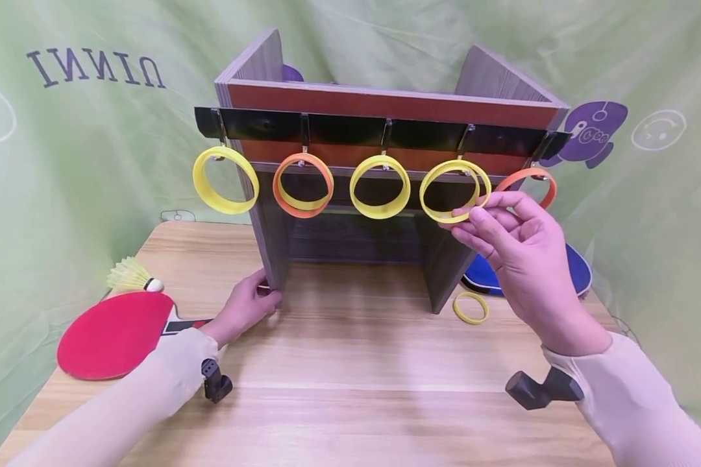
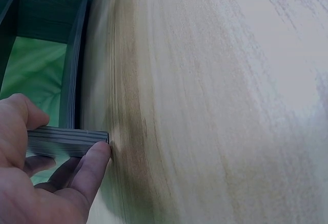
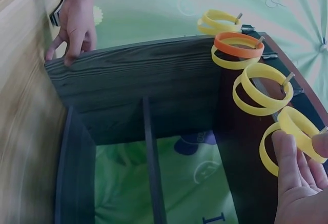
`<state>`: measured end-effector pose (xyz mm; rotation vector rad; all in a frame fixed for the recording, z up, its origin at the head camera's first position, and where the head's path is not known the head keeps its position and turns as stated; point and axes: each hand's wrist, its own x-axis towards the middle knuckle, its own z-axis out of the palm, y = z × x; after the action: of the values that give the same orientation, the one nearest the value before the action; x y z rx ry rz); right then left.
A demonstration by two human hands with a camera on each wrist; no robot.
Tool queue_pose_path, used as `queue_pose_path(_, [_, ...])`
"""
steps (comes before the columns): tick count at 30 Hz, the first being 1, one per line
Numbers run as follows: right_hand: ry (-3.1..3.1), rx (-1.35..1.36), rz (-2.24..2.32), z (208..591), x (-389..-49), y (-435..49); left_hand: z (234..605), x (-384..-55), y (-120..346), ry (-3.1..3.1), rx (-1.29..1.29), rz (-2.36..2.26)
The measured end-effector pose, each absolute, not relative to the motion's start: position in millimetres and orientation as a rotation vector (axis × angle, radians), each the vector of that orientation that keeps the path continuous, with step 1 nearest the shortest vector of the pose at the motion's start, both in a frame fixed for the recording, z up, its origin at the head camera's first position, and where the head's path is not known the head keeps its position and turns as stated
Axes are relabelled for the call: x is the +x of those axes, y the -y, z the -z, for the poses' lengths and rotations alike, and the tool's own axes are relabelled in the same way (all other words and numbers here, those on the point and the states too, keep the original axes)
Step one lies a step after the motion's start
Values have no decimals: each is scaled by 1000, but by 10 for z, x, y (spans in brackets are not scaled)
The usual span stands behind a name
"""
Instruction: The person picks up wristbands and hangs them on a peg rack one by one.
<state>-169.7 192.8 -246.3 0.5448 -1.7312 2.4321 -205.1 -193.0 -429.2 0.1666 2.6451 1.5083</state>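
My right hand (image 1: 526, 253) pinches a yellow ring (image 1: 423, 194) at its lower right rim, by the fourth hook of a black rail (image 1: 344, 126). Two yellow rings overlap there in the right wrist view, partly hidden by my fingers (image 3: 287, 157). My left hand (image 1: 248, 305) grips the foot of the grey wooden stand's left side panel (image 1: 263, 240). In the left wrist view, thumb and fingers lie on either side of that panel's edge (image 2: 72, 137). Other hooks carry a yellow ring (image 1: 226, 207), an orange ring (image 1: 277, 188) over a yellow one, more yellow (image 1: 380, 211) and an orange ring (image 1: 552, 188).
A loose yellow ring (image 1: 473, 321) lies on the wooden table (image 1: 350, 389) by the stand's right foot. A blue paddle (image 1: 578, 269) is partly behind my right hand. At left lie a red table tennis paddle (image 1: 113, 334) and a shuttlecock (image 1: 131, 275). Green printed cloth (image 1: 122, 130) surrounds the table.
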Motion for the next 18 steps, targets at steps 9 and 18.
queue_pose_path(9, [1794, 534, -2477, 2514, -1703, -1934, 4298, -2025, 1928, -2630, 163, -1527])
queue_pose_path(18, [1930, 531, -2407, 2571, -1649, -2005, 4274, -2032, 1921, -2635, 171, -1540])
